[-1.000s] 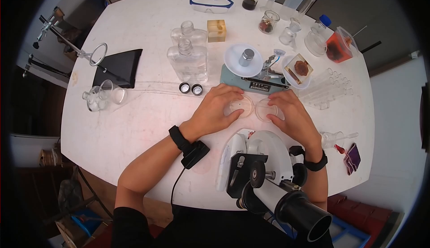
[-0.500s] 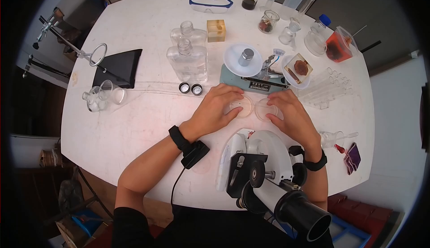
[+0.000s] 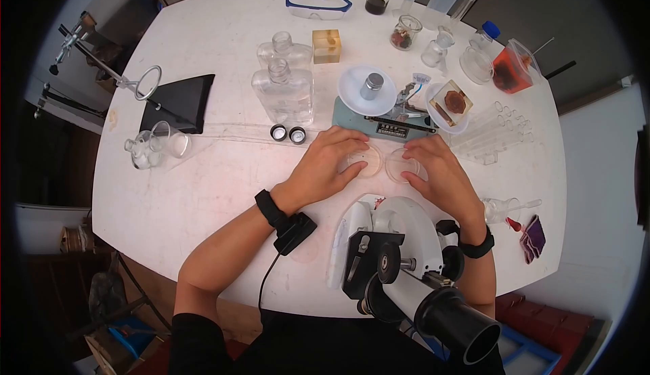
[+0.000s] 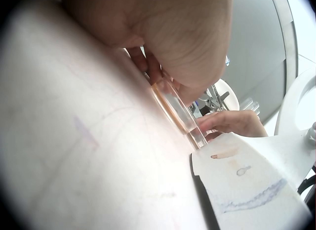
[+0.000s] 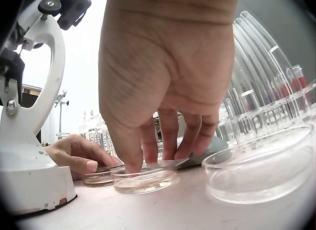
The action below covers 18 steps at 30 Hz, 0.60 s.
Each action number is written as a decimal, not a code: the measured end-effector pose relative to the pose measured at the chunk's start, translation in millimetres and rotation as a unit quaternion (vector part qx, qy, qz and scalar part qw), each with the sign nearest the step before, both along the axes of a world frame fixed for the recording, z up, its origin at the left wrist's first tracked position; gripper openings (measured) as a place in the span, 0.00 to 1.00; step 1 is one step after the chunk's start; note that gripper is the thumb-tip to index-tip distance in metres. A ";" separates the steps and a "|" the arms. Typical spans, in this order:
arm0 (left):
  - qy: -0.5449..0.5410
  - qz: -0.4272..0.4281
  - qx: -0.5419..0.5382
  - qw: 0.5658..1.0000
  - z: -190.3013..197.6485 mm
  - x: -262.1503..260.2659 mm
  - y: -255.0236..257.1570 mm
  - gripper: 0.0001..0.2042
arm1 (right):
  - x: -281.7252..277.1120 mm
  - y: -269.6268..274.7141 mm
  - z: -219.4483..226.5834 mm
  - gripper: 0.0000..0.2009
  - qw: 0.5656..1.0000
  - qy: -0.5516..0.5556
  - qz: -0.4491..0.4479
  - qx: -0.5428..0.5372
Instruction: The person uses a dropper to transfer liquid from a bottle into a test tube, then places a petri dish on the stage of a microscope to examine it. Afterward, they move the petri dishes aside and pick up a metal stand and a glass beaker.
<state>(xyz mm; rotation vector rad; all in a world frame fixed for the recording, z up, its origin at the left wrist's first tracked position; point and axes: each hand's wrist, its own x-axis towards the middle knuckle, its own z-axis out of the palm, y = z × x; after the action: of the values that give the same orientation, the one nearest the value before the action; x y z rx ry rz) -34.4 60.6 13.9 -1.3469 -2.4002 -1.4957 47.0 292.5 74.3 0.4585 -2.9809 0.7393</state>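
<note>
Two clear, shallow petri dishes sit side by side on the white table, just in front of the balance. My left hand holds the left petri dish by its edge, thumb on the near side and fingers on the far side. Likewise, my right hand grips the right petri dish between thumb and fingers. In the right wrist view the right thumb is down at the rim of its dish. A pale yellowish layer shows in the left dish in the left wrist view.
A microscope stands close in front, between my forearms. Behind the dishes is a balance with a metal weight. Glass bottles and two black caps stand to the left; test tubes are at the right.
</note>
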 end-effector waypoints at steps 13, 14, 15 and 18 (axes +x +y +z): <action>-0.001 0.001 -0.001 1.000 1.0 0.5 0.1 0.13 | 0.0 0.2 0.0 0.16 1.000 0.000 -0.001 0.001; -0.001 0.002 -0.001 1.000 0.9 0.5 0.1 0.13 | -0.1 0.3 0.3 0.16 1.000 0.001 0.000 0.002; 0.000 0.002 -0.001 1.000 0.7 0.4 0.2 0.13 | -0.3 0.3 0.5 0.16 1.000 0.001 0.001 0.002; 0.000 0.002 -0.002 1.000 0.2 0.3 0.1 0.13 | -0.3 0.4 0.3 0.16 1.000 0.000 0.000 0.002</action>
<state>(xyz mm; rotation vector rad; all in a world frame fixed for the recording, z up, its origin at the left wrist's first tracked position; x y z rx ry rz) -34.1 60.7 14.1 -1.3407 -2.4068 -1.4905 46.7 292.9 74.6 0.4579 -2.9838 0.7339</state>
